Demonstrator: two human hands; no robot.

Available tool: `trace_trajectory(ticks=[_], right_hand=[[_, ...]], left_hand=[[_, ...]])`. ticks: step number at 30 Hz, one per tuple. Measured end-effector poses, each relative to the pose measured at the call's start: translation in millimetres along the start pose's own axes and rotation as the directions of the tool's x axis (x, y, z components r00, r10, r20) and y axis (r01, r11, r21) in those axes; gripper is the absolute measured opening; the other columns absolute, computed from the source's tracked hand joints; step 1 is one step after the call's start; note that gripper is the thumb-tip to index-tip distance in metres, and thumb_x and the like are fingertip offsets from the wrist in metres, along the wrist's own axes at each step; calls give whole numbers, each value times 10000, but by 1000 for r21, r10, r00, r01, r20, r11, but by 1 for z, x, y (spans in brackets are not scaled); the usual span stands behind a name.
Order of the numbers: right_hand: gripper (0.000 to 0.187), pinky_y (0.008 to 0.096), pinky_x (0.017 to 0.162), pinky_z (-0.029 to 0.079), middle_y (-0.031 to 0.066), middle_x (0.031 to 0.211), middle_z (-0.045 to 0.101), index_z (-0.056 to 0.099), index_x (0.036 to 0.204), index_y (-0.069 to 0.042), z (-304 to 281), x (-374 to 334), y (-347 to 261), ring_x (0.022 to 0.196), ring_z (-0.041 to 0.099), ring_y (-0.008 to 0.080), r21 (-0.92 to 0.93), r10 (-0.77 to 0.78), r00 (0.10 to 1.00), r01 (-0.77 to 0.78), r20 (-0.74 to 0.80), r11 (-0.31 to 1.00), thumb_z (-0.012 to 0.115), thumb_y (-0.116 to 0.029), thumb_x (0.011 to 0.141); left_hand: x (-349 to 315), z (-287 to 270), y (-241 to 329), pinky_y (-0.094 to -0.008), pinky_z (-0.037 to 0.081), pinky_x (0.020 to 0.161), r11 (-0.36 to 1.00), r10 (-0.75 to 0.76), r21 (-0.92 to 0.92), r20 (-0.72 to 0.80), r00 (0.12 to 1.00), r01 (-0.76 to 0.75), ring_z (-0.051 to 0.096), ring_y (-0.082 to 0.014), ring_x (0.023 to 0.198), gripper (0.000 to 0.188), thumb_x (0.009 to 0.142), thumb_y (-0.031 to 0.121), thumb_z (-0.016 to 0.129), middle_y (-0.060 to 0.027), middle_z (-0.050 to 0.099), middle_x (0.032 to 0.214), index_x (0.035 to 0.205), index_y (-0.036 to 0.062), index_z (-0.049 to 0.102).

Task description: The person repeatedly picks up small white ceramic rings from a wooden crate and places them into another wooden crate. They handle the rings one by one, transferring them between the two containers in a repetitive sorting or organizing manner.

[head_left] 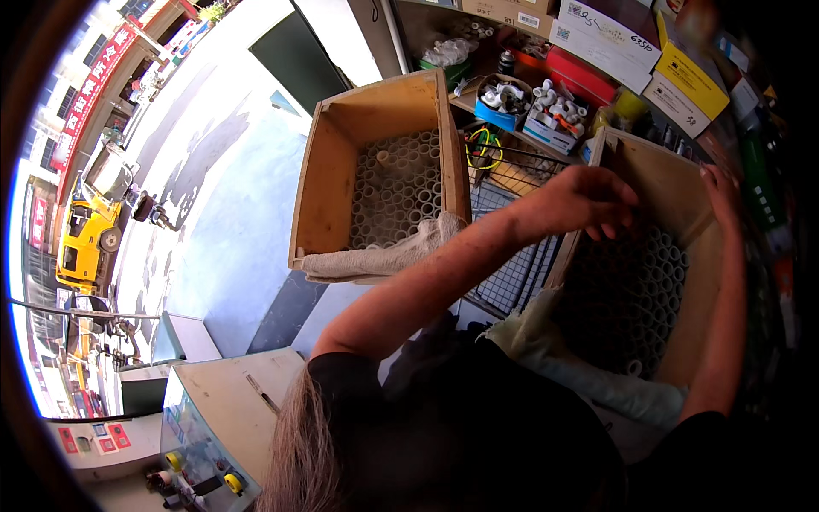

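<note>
My left hand (pixel 589 203) hovers over the far left part of a wooden box (pixel 701 224) on the right, its fingers loosely bent and apart. I see nothing held in it. At that box's far right side, my right hand (pixel 722 181) has its fingers stretched out by the rim; whether they touch it I cannot tell. Inside stand many short pale pipe pieces (pixel 661 282), partly in shadow. A pale cloth (pixel 597 384) covers the near rim. To the left, a second wooden box (pixel 337 162) holds similar pipe pieces (pixel 397 192), one sticking up higher, with a towel (pixel 384 254) over its near rim.
Between the boxes stands a dark wire rack (pixel 503 286). Behind are a blue tub (pixel 497 115) and a carton (pixel 550 132) of white pipe fittings, plus stacked cardboard boxes (pixel 607 43). A glass-sided counter (pixel 230 384) is at the lower left. Outside, a yellow truck (pixel 85 243) stands on the street.
</note>
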State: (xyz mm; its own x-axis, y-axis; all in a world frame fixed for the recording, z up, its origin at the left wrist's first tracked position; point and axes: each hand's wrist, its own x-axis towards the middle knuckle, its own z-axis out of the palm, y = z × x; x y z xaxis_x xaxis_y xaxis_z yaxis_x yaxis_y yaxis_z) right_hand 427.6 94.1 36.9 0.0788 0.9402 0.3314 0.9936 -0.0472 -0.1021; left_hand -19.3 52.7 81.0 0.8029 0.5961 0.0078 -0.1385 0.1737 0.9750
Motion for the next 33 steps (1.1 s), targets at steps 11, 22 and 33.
trace_trajectory(ticks=[11,22,33], right_hand=[[293,401,916,389,140,1097,577,583,1064,-88,-8,-7,-19,1073,487,361,-192,-14,1000,12,-8,981,477,-323,924],[297,403,898,402,109,1097,579,566,1085,-116,-21,-15,-37,1067,494,343,-236,60,998,-50,36,970,444,-342,937],[267,404,927,370,116,1084,575,574,1086,-105,-19,-13,-47,1080,476,340,-206,65,998,-61,10,977,467,-294,929]], left_hand=[[-115,-239,-2,-332,547,761,992,124,108,-767,630,-64,650,-222,870,266,898,100,515,-149,649,997,1129,-19,572],[-114,-347,-158,-280,516,591,935,-107,67,-882,459,347,605,-150,709,333,789,2,586,-70,637,942,1122,7,596],[-110,-385,-219,-375,487,808,574,198,558,-805,559,599,612,-310,950,255,801,86,568,-131,652,988,1030,129,671]])
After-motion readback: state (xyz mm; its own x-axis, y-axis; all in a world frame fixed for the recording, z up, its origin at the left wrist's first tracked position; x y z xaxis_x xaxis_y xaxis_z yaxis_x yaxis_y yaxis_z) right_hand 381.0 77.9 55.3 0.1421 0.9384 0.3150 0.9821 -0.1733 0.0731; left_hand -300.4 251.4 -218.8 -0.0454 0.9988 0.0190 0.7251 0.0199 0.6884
